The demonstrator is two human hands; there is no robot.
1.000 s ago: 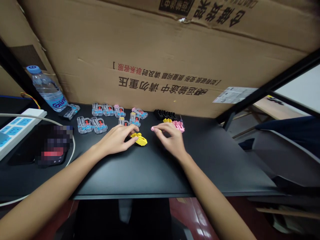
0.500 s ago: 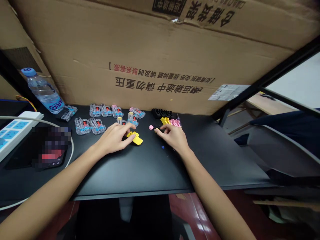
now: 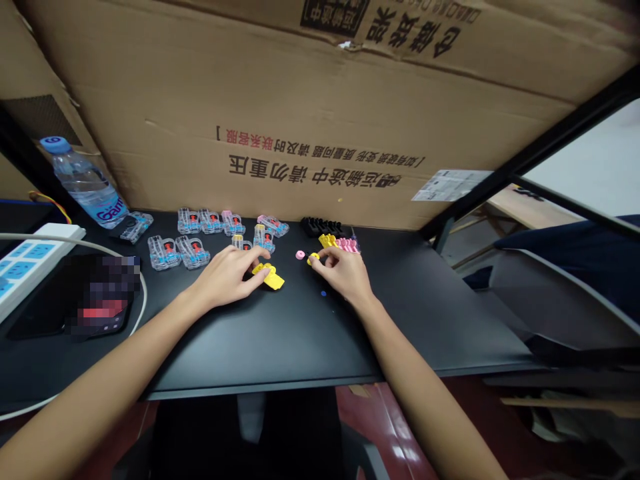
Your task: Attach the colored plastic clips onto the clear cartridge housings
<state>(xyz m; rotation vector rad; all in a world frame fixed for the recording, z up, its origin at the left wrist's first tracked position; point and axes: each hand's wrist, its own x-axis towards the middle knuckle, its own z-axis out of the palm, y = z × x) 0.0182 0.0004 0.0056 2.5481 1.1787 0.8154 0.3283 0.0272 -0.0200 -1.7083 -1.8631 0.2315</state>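
My left hand [image 3: 225, 277] rests its fingertips on a yellow plastic part [image 3: 268, 276] lying on the black desk [image 3: 260, 347], and seems to grip it. My right hand [image 3: 343, 275] pinches a small yellow piece [image 3: 313, 258] between thumb and forefinger. Just left of those fingers lies a pink ring [image 3: 300, 255]. Beyond the hand are pink plastic parts [image 3: 349, 245], yellow parts [image 3: 328, 241] and a black comb-like part [image 3: 317, 227]. A tiny blue piece [image 3: 323, 293] sits below it.
Several clear parts with red and blue insides [image 3: 190, 230] stand in rows behind my left hand. Further left are a water bottle [image 3: 83, 181], a power strip [image 3: 35, 257], a cable and a blurred phone [image 3: 100, 297]. A cardboard panel [image 3: 300, 127] stands behind the desk.
The pink ring has left my right fingers and lies on the desk. My right hand now pinches a small yellow piece. A tiny blue piece has appeared on the desk. The view has shifted slightly.
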